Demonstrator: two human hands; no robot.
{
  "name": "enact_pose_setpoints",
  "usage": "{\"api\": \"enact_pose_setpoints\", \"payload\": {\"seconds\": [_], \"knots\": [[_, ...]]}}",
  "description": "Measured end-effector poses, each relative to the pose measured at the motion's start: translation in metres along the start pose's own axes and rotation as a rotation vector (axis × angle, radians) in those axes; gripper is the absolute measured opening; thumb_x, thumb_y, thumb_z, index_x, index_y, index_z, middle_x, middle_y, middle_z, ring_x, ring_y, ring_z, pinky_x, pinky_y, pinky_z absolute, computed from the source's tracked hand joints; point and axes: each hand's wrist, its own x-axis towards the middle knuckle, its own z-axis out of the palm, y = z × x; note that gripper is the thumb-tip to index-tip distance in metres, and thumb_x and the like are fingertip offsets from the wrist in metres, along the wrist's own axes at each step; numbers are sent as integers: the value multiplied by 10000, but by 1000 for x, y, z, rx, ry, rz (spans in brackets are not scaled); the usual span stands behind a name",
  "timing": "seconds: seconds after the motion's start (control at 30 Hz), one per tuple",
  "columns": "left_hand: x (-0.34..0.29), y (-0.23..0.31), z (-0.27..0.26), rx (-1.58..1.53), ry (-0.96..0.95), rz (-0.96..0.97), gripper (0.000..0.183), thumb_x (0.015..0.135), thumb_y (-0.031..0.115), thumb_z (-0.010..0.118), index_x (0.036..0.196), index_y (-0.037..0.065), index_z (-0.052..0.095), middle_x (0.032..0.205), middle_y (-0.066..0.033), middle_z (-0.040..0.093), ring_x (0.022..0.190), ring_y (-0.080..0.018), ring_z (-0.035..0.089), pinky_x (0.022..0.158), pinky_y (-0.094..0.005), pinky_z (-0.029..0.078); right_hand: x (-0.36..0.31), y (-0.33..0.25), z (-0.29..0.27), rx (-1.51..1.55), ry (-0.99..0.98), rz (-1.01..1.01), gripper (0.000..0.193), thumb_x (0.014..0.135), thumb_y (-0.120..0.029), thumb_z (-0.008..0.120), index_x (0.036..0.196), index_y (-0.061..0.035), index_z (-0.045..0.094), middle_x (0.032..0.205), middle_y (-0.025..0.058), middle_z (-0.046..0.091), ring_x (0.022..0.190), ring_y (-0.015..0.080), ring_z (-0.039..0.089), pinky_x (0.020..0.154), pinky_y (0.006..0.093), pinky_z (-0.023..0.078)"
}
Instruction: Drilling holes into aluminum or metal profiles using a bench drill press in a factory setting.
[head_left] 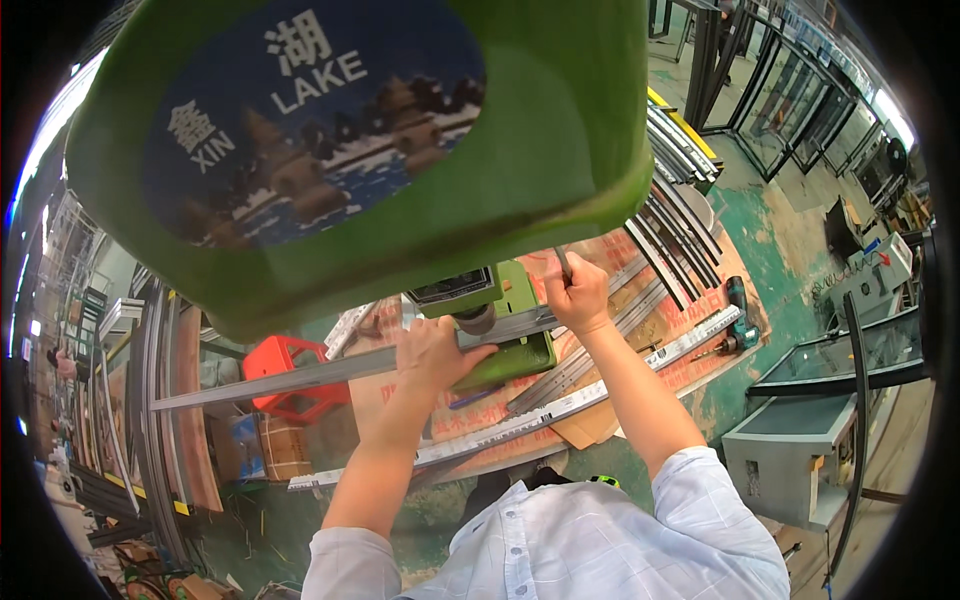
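Note:
A green bench drill press (570, 130) fills the upper middle, its large cover hiding much behind it. Below the cover, its chuck (476, 320) sits over a long grey metal profile (290, 379), which runs from the left across the machine. My left hand (430, 355) is closed over that profile just left of the chuck, thumb stretched along it. On the chuck's right side, my right hand (580, 292) is wrapped around the feed lever (563, 264). The drill bit cannot be made out. Under the profile shows the green base (520, 362).
A white-wrapped profile (530, 424) lies along the table's near edge. A cordless drill (738, 322) rests at the table's right. Dark profiles (675, 235) are stacked behind. A red stool (290, 375) stands left, a grey metal cabinet (785, 440) right, and glazed frames (785, 90) far right.

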Motion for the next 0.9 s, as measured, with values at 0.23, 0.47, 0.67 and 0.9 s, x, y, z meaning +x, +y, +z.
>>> {"api": "enact_pose_setpoints", "payload": {"seconds": [0.23,0.47,0.67,0.9], "knots": [[-1,-2,2,23,-92,-34,725,730,748,741,887,41,707,885,-138,713,915,-303,682,779,-436,513,-14,-45,-37,93,-59,100,246,992,-119,603,777,-22,533,567,110,496,468,239,514,476,365,388],[-3,-3,5,-24,-32,-26,717,731,734,751,889,35,704,886,-127,696,912,-298,674,781,-447,512,-9,-147,-137,330,-59,264,210,998,-44,525,1111,73,658,701,58,606,618,88,572,552,265,443],[-2,-3,4,-8,-41,-23,717,731,732,753,895,36,702,893,-120,697,912,-289,675,773,-441,513,59,-180,-162,541,-33,336,327,1018,-165,537,1244,60,607,727,38,605,583,80,480,559,211,386],[-2,-2,3,-1,-56,-42,733,725,753,741,890,40,700,873,-108,692,908,-272,674,763,-440,517,35,-107,-155,530,430,-45,222,1012,1,518,1229,27,557,923,88,608,723,121,529,673,255,458]]}}
